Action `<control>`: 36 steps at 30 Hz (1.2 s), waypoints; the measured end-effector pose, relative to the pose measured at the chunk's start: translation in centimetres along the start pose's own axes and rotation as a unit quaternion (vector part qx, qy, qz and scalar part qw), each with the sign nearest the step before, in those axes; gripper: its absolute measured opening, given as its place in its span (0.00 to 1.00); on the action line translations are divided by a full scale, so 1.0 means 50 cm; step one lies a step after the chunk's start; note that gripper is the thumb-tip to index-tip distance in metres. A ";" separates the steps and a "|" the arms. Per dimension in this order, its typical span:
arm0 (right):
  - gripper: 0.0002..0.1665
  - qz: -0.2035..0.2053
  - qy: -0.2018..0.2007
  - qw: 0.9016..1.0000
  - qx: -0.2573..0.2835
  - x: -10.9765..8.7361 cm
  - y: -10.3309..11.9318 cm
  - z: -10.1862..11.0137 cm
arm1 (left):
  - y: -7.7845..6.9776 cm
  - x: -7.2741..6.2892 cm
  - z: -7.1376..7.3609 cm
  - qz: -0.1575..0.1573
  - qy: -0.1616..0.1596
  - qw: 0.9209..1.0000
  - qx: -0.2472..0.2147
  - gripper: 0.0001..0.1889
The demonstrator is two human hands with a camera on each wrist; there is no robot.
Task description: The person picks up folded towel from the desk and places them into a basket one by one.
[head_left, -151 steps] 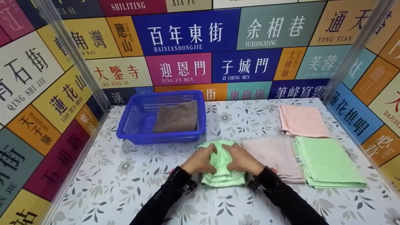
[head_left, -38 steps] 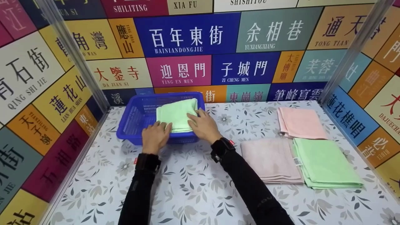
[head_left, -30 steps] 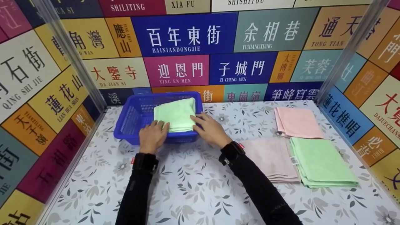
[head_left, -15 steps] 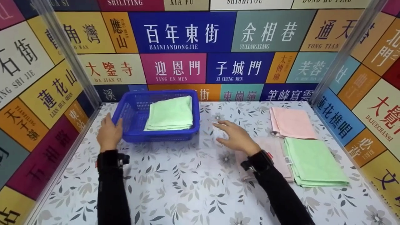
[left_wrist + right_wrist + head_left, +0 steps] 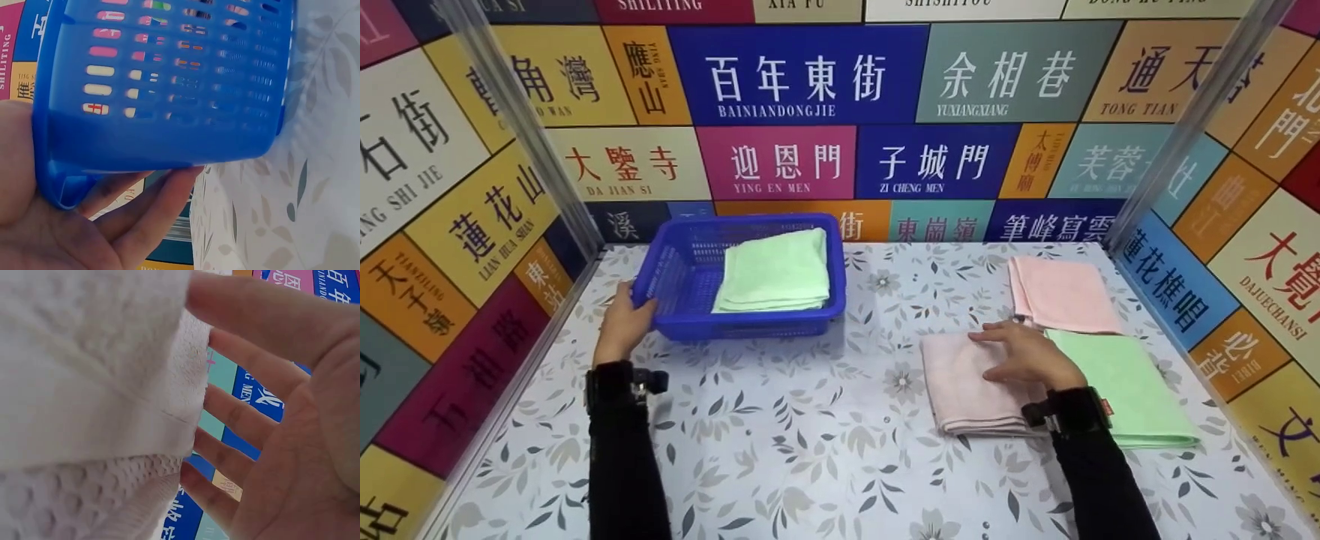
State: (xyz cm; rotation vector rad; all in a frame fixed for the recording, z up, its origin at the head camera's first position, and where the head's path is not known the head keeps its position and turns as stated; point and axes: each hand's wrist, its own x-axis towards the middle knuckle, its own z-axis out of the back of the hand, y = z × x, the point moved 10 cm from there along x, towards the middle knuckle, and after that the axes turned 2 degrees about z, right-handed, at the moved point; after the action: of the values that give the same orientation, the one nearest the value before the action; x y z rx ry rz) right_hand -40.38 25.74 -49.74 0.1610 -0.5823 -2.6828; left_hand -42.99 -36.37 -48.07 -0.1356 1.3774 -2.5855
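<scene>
In the head view my left hand (image 5: 624, 324) grips the left rim of the blue plastic basket (image 5: 750, 324). The left wrist view has the thumb over the rim and the fingers (image 5: 152, 225) against the outer wall. Inside the basket, on its right side, lies a folded light green towel (image 5: 776, 271). My right hand (image 5: 1027, 356) is over the folded pale pink towel (image 5: 960, 394) with fingers spread. In the right wrist view its fingertips come right at the edge of the pale towel (image 5: 101, 382), thumb and fingers apart.
A second folded green towel (image 5: 1140, 390) lies right of the pale pink one, partly behind my right hand and wrist. Behind it is a folded peach-pink towel (image 5: 1069, 294). The flower-patterned tabletop (image 5: 780, 435) is bounded by sign-printed walls (image 5: 802, 75) at back and sides.
The green towel went from the table into the basket, covering a brown towel there. Both hands then left it: the left moved to the basket's left rim, the right over the pale pink towel.
</scene>
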 end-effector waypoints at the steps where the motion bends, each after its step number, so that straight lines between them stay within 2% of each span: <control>1: 0.41 -0.004 0.003 1.000 0.000 0.002 -0.002 -0.003 | -0.004 -0.001 -0.005 -0.002 0.007 1.000 -0.002 0.32; 6: 0.40 -0.010 0.010 1.000 -0.015 0.008 -0.002 -0.014 | -0.024 0.000 -0.029 -0.015 0.024 0.999 -0.015 0.30; 10: 0.38 0.002 0.006 1.000 -0.028 0.008 0.003 -0.016 | -0.046 0.003 -0.060 -0.026 0.045 0.998 -0.020 0.29; 18: 0.39 0.028 0.004 0.999 -0.039 0.012 0.040 -0.033 | -0.106 0.000 -0.163 -0.056 0.095 0.993 -0.038 0.27; 24: 0.38 0.048 0.001 0.997 -0.057 0.018 0.075 -0.048 | -0.145 -0.014 -0.245 -0.072 0.113 0.991 -0.019 0.31; 27: 0.39 0.052 0.003 0.997 -0.063 0.023 0.088 -0.057 | -0.163 -0.025 -0.282 -0.077 0.134 0.988 -0.029 0.33; 31: 0.39 0.066 0.000 0.995 -0.073 0.029 0.113 -0.068 | -0.178 -0.033 -0.318 -0.073 0.157 0.984 -0.048 0.34; 36: 0.40 0.079 -0.005 0.993 -0.090 0.038 0.149 -0.082 | -0.185 -0.037 -0.341 -0.071 0.171 0.981 -0.055 0.38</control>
State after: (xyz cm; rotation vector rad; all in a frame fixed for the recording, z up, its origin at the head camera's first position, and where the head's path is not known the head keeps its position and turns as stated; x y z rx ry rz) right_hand -38.76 17.21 -50.42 0.0489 -0.3371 -2.5664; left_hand -45.51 -17.15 -49.91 0.2133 1.6820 -2.7451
